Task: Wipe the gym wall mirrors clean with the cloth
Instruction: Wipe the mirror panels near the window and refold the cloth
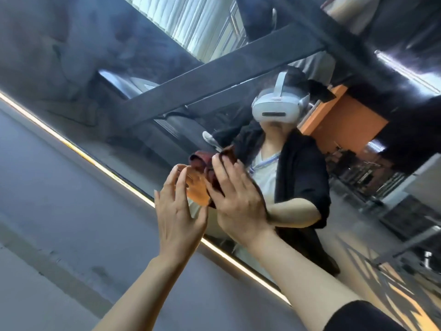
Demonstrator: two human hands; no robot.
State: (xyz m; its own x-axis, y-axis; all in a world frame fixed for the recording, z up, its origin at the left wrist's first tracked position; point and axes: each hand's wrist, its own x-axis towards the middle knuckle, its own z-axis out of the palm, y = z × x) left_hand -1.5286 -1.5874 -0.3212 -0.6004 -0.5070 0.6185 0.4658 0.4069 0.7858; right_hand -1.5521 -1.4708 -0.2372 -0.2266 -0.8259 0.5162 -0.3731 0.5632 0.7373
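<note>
Head view tilts steeply: both bare hands are raised in front of the large wall mirror (pixel 148 75), near its lit lower edge (pixel 100 163). A crumpled dark maroon and orange cloth (pixel 202 185) sits between them, close to the glass. Right hand (pixel 238 199) lies over the cloth with straight fingers (pixel 222 168) laid against it. Left hand (pixel 179 209) is just beside, fingers (pixel 175 179) lightly bent and slightly spread, tips at the orange part; whether they pinch it, I cannot tell.
</note>
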